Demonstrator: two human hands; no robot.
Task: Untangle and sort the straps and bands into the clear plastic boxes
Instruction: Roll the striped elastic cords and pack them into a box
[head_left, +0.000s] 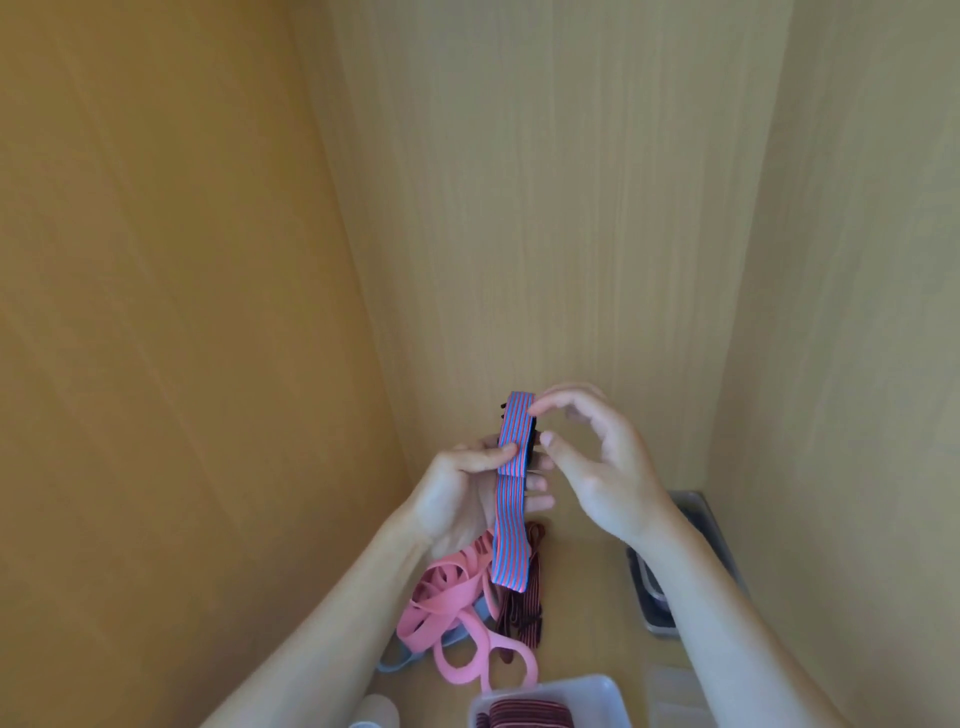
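Fingers (506, 451) pinch blue-pink striped strap (511, 499), hanging folded.

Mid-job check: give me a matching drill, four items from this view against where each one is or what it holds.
Things:
1. blue-and-pink striped strap
2. pink bands
3. clear plastic box
4. grey tray

Places or states:
a. heaped on the table
b. by the right wall
c. gripped in the left hand, with the right hand touching its top
d. holds dark red striped straps

Pairs: 1-c, 2-a, 3-d, 4-b
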